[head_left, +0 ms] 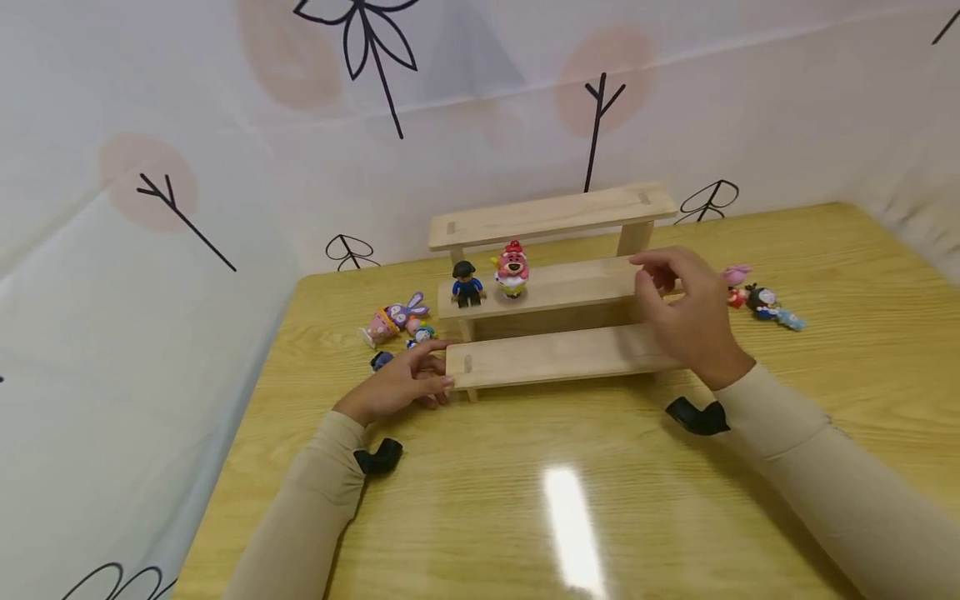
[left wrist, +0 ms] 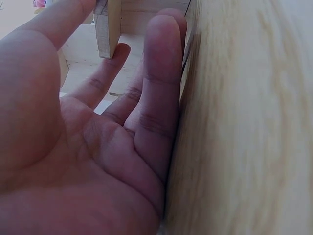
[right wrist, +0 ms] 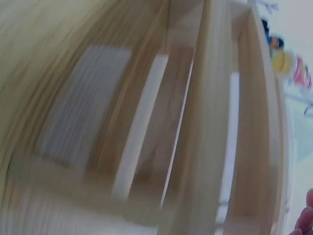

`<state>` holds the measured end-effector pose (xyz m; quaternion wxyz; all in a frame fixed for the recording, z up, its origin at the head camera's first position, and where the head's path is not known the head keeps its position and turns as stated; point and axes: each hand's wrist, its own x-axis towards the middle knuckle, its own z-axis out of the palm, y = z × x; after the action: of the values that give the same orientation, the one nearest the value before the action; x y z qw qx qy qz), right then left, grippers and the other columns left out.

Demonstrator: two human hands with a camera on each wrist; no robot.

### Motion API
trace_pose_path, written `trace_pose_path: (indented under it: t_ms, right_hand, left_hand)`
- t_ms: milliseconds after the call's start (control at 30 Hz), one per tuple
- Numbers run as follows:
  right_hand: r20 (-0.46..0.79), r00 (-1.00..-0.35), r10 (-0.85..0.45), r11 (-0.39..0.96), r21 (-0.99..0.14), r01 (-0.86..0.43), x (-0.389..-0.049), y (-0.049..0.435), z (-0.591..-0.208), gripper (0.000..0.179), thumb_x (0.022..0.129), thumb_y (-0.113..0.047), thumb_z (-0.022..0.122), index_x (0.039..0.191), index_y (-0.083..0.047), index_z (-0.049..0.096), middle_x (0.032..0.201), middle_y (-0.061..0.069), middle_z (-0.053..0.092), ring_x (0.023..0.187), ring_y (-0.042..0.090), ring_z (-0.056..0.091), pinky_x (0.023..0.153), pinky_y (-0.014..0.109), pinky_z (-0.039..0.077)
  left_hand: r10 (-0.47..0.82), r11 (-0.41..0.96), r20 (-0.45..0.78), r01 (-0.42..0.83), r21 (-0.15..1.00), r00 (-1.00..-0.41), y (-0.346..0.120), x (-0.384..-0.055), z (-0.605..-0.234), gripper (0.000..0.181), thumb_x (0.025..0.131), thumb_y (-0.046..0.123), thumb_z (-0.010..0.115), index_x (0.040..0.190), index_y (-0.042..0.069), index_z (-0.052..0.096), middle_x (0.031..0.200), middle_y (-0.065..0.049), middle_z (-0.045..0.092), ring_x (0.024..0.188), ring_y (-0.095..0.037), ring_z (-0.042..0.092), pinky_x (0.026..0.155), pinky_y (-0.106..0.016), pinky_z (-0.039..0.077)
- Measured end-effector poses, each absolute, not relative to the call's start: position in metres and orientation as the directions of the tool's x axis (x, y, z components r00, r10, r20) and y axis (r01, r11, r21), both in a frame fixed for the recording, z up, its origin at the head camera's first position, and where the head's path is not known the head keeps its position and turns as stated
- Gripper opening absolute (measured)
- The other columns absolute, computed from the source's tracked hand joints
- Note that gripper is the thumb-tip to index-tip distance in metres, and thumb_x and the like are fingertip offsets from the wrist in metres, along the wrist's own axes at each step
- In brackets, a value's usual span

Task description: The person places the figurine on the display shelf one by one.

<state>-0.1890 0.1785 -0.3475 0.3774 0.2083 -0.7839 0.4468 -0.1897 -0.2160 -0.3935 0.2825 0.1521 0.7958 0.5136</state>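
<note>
A three-step wooden display stand (head_left: 555,358) stands on the table. My left hand (head_left: 401,383) holds the left end of its lowest board (left wrist: 108,29), thumb at the front edge and a finger on the other side. The lower fingers lie against the tabletop. Over the right end of the middle board is my right hand (head_left: 693,312), its thumb and index finger bent and apart, with nothing visible between them. On the middle board's left part stand a dark-capped figure in blue (head_left: 467,285) and a pink bear figurine (head_left: 513,271).
Left of the stand lie a purple rabbit figurine (head_left: 397,319) and small blue figures (head_left: 422,334), partly behind my left hand. More small figurines (head_left: 763,302) lie to the right, beyond my right hand. A patterned cloth (head_left: 487,150) hangs behind the table (head_left: 465,500).
</note>
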Motion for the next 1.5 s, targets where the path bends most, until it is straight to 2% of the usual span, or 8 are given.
trace_pose_path:
  t_ms: [133,367,567,800,967,1100,1333,1500]
  right_hand:
    - [0.762,-0.642,0.084,0.574,-0.564,-0.593,-0.196,0.199,-0.351,0.019,0.09,0.003,0.06,0.104,0.006,0.072,0.083,0.012,0.06,0.075,0.0,0.044,0.068,0.015,0.034]
    - [0.639,-0.732,0.234,0.628,-0.674,-0.388,-0.209,0.237,-0.359,0.025,0.097,-0.011,0.054,0.11,0.002,0.071,0.078,-0.018,0.048,0.065,-0.005,0.042,0.064,0.013,0.034]
    - [0.522,-0.809,0.27,0.661,-0.711,-0.239,-0.22,0.261,-0.364,0.032,0.098,-0.019,0.051,0.117,0.0,0.069,0.084,-0.021,0.045,0.073,-0.005,0.043,0.069,0.018,0.033]
    - [0.353,-0.884,0.308,0.701,-0.712,-0.04,-0.224,0.29,-0.371,0.041,0.1,-0.028,0.047,0.128,-0.001,0.061,0.09,-0.002,0.049,0.076,-0.001,0.039,0.067,0.024,0.034]
    - [0.273,-0.912,0.305,0.721,-0.692,0.033,-0.224,0.301,-0.369,0.049,0.1,-0.038,0.049,0.131,-0.001,0.057,0.086,0.001,0.048,0.072,0.005,0.041,0.062,0.023,0.035]
    - [0.2,-0.935,0.292,0.732,-0.676,0.084,-0.223,0.307,-0.369,0.057,0.099,-0.047,0.05,0.134,-0.002,0.054,0.091,0.007,0.051,0.069,0.009,0.044,0.057,0.022,0.036]
    - [0.11,-0.975,0.191,0.765,-0.639,0.077,-0.225,0.311,-0.373,0.071,0.099,-0.054,0.051,0.141,0.003,0.047,0.102,0.022,0.057,0.064,0.009,0.05,0.053,0.028,0.041]
    - [0.067,-0.987,0.147,0.78,-0.621,0.074,-0.227,0.31,-0.377,0.074,0.1,-0.053,0.048,0.143,0.007,0.044,0.112,0.031,0.056,0.077,0.027,0.058,0.054,0.029,0.043]
  left_hand:
    - [0.534,0.43,-0.294,-0.045,0.902,-0.793,-0.218,-0.191,-0.393,0.069,0.099,0.03,0.065,0.157,0.022,0.029,0.129,-0.017,0.058,0.094,-0.022,0.07,0.081,-0.039,0.059]
    - [0.539,0.427,-0.285,-0.034,0.903,-0.793,-0.216,-0.199,-0.394,0.066,0.099,0.03,0.065,0.155,0.025,0.032,0.125,-0.016,0.058,0.095,-0.024,0.071,0.08,-0.039,0.06]
    - [0.535,0.427,-0.29,-0.042,0.903,-0.794,-0.216,-0.198,-0.395,0.065,0.099,0.029,0.065,0.155,0.025,0.032,0.125,-0.016,0.058,0.094,-0.023,0.071,0.08,-0.039,0.06]
    - [0.533,0.43,-0.289,-0.039,0.902,-0.795,-0.217,-0.196,-0.394,0.064,0.099,0.03,0.064,0.155,0.026,0.032,0.127,-0.017,0.057,0.095,-0.024,0.071,0.081,-0.039,0.06]
    - [0.533,0.424,-0.288,-0.044,0.904,-0.795,-0.216,-0.195,-0.396,0.063,0.1,0.028,0.064,0.155,0.027,0.032,0.127,-0.016,0.058,0.095,-0.023,0.07,0.081,-0.039,0.06]
    - [0.537,0.418,-0.285,-0.044,0.908,-0.794,-0.215,-0.194,-0.396,0.064,0.099,0.028,0.065,0.155,0.026,0.033,0.126,-0.016,0.057,0.095,-0.024,0.071,0.081,-0.039,0.06]
    - [0.533,0.41,-0.279,-0.045,0.911,-0.799,-0.216,-0.195,-0.395,0.064,0.099,0.027,0.065,0.155,0.024,0.032,0.124,-0.017,0.058,0.094,-0.024,0.071,0.08,-0.039,0.06]
    - [0.528,0.414,-0.285,-0.051,0.909,-0.8,-0.218,-0.193,-0.396,0.064,0.1,0.026,0.064,0.155,0.024,0.032,0.124,-0.017,0.058,0.094,-0.024,0.071,0.08,-0.039,0.06]
